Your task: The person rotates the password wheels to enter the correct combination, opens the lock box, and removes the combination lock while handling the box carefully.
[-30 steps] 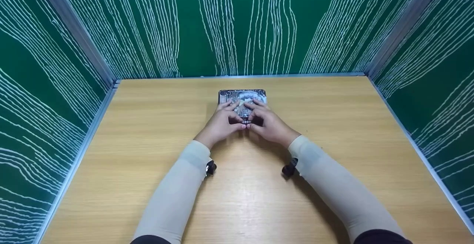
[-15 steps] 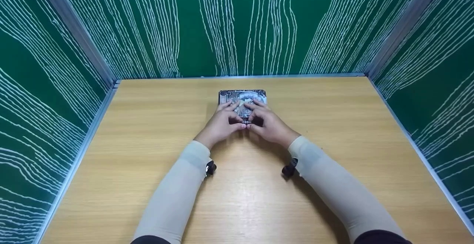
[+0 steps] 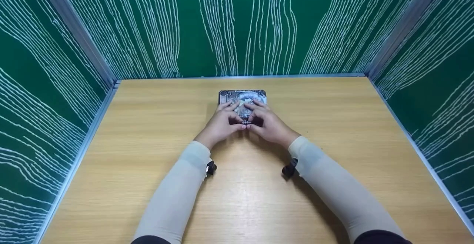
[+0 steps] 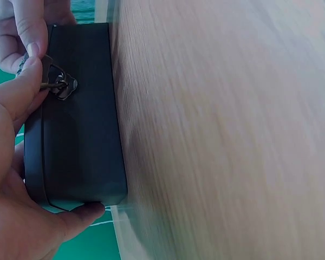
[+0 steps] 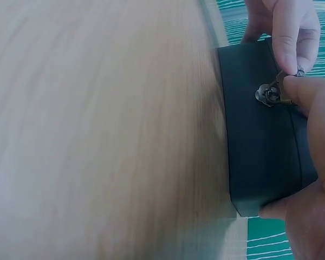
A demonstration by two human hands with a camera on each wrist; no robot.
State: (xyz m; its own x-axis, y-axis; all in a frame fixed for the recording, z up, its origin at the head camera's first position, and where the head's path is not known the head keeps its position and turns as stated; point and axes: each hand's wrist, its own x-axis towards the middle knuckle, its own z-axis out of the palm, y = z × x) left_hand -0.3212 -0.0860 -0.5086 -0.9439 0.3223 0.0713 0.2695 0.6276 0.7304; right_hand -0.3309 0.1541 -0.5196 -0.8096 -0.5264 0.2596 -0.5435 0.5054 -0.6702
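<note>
Though obscure overhead, clasp (image 4: 69, 86) plain in wrist views.

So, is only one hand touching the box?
No, the left hand and the right hand are both on the box.

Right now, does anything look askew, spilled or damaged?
Nothing stands out: the box sits flat on the table, its lid looks shut, and no spill or dent shows. The left hand and right hand meet at the latch and partly hide it, so its condition is unclear.
</note>
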